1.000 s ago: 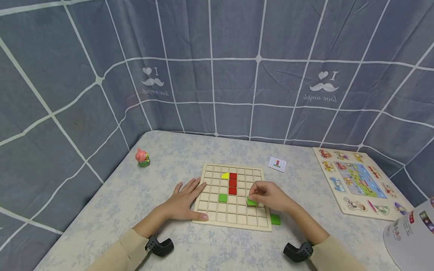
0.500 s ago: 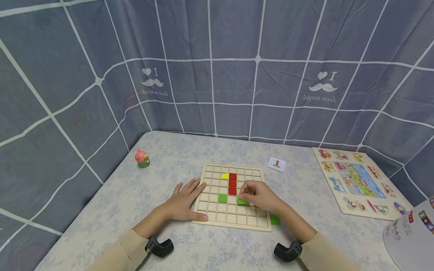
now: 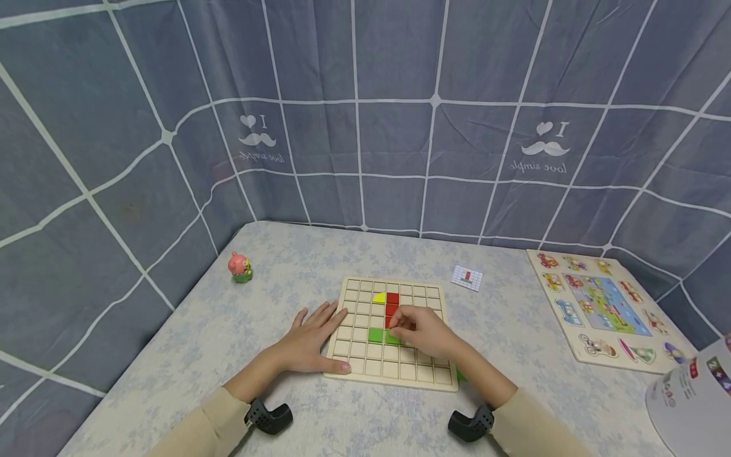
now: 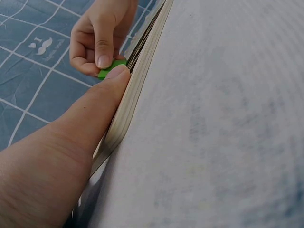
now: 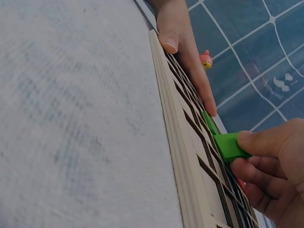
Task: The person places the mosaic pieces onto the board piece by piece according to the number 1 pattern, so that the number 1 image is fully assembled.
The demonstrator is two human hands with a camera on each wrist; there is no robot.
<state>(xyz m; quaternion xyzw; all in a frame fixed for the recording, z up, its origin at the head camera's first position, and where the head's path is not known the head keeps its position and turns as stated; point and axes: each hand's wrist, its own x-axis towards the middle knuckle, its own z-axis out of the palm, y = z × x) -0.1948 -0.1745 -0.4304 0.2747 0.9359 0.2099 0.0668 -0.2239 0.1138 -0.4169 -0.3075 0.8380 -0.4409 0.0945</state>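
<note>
My left hand (image 3: 308, 339) lies with its fingers spread on the left edge of the wooden grid board (image 3: 365, 368), thumb along the near edge. In my right hand (image 3: 425, 331), thumb and fingers pinch a green square tile (image 5: 229, 146) low over the grid. It is tilted in the right wrist view, just right of another green tile (image 3: 375, 334) lying in the board. Above the held tile runs a red column (image 3: 393, 298), partly covered by my right fingers. A yellow rounded piece (image 3: 379, 298) sits left of the column's top.
A pattern card (image 3: 467, 278) lies behind the board's right corner. One more green tile (image 3: 461, 376) peeks out beside the board, mostly behind my forearm. A picture puzzle board (image 3: 571, 330) and white bucket (image 3: 688, 397) stand right; a pig figurine (image 3: 240, 266) stands left.
My right hand has slid left across the grid with the green tile, from the board's right part to beside the other green tile. My left hand has stayed put.
</note>
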